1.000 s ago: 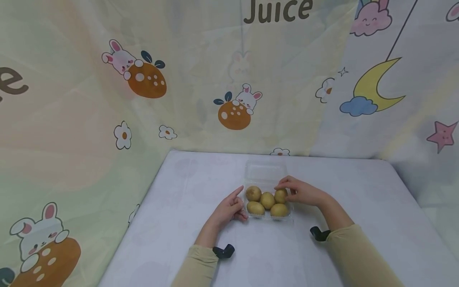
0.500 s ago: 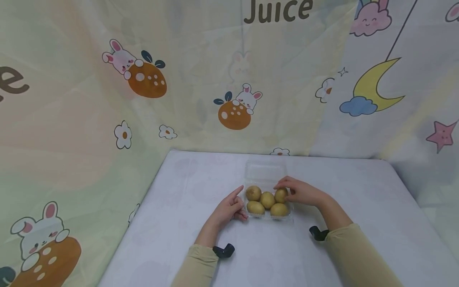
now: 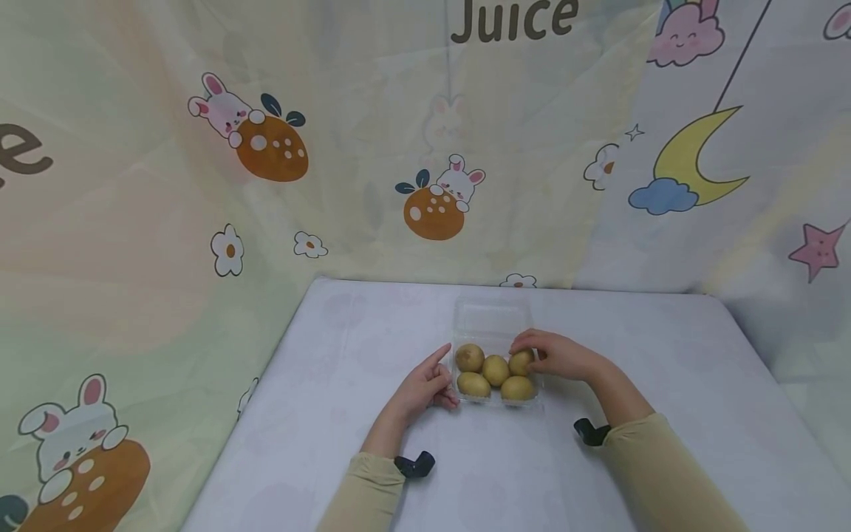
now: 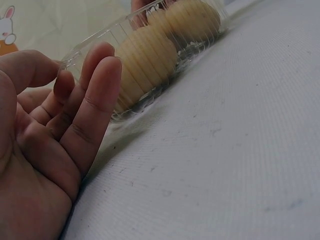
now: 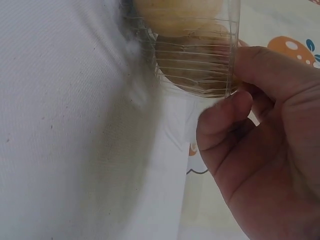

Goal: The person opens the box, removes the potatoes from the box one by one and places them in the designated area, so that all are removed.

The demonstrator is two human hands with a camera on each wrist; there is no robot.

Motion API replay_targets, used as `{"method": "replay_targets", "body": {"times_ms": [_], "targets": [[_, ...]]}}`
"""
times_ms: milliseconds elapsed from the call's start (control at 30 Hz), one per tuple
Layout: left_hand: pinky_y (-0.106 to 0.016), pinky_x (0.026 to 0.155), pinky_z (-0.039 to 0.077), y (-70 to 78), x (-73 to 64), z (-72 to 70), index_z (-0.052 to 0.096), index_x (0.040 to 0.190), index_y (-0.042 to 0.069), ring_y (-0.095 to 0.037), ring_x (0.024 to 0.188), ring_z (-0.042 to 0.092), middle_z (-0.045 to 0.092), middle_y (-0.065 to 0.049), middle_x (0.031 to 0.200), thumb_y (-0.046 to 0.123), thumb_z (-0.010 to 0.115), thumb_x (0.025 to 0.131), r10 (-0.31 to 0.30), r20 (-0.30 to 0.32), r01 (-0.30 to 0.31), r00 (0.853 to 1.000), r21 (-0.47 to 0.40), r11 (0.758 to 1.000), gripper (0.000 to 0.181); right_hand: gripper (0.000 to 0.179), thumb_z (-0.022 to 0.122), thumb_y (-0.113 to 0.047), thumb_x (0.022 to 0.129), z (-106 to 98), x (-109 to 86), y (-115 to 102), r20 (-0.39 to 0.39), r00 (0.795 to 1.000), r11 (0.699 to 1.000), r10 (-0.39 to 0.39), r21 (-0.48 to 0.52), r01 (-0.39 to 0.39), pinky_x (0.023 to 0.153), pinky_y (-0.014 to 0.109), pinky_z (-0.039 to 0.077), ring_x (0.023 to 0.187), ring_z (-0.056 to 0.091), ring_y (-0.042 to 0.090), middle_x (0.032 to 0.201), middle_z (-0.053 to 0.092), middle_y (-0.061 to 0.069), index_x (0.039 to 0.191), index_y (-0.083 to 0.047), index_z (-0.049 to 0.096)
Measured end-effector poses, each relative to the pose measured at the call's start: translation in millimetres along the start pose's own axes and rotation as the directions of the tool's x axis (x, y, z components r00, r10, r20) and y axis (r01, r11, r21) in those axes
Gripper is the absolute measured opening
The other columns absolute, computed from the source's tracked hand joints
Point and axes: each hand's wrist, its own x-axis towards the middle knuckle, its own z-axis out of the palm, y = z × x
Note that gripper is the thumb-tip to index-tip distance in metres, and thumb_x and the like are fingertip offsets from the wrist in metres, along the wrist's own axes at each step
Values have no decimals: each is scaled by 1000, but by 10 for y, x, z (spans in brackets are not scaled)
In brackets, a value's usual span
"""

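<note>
On the tabletop (image 3: 346, 384), left hand (image 3: 425, 386) steadies the clear box (image 3: 493, 325), fingers relaxed; right hand (image 3: 558, 356) pinches one potato (image 3: 520, 362). Next probably needs gentle lifting.

Left hand (image 3: 423, 386) lies palm inward, its fingers (image 4: 95, 95) straight and relaxed, forefinger extended. Right hand (image 3: 558, 356) arches forward, fingers (image 5: 225, 120) curled, thumb opposing. Both forearms wear tan sleeves (image 3: 658, 473).

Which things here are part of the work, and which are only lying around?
In use: clear box, five potatoes, left hand beside the box, right hand at its right side.
Idle: table, printed curtain.
</note>
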Motion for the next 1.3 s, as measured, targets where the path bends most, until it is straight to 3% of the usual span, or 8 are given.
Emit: {"method": "replay_targets", "body": {"times_ms": [367, 667, 1067, 1167, 1300], "targets": [[-41, 73, 64, -10, 8, -8, 27, 156, 33, -22, 75, 72, 56, -3, 88, 16, 57, 100, 8, 5, -8, 1000, 0, 1000, 65, 35, 71, -13, 89, -1, 9, -1, -1, 1000, 999, 0, -32, 0, 92, 36, 52, 114, 56, 19, 131, 60, -3, 123, -18, 67], [-41, 72, 64, -12, 13, -7, 28, 155, 34, -23, 75, 72, 55, -3, 88, 15, 57, 99, -2, -2, 2, 1000, -1, 1000, 66, 35, 72, -14, 89, -32, 12, -45, 7, 1000, 999, 2, -48, -2, 106, 50, 47, 126, 54, 25, 132, 60, -3, 123, -17, 68], [-40, 72, 64, -2, 2, 5, 28, 155, 33, -22, 75, 72, 54, -2, 87, 14, 56, 99, 2, -6, -2, 1000, 2, 1000, 65, 33, 72, -18, 89, -128, 45, -83, 49, 996, 988, -80, -126, 85, 103, 47, 50, 120, 57, 20, 127, 62, -6, 122, -16, 69], [-40, 72, 64, -3, 4, 3, 29, 155, 34, -23, 75, 72, 54, -3, 87, 13, 56, 99, -3, -10, 3, 1000, 2, 1000, 66, 32, 72, -19, 89, -161, 41, -102, 46, 996, 990, -76, -116, 81, 99, 43, 51, 117, 57, 17, 127, 62, -6, 121, -18, 69], [-41, 73, 64, -5, 7, 1, 30, 155, 34, -23, 75, 72, 55, -3, 87, 12, 56, 98, -9, -13, 9, 1000, 1, 1000, 66, 29, 72, -21, 89, -191, 21, -86, 23, 999, 998, -37, -51, 38, 85, 32, 55, 107, 58, 15, 127, 62, -5, 118, -22, 70]]}}
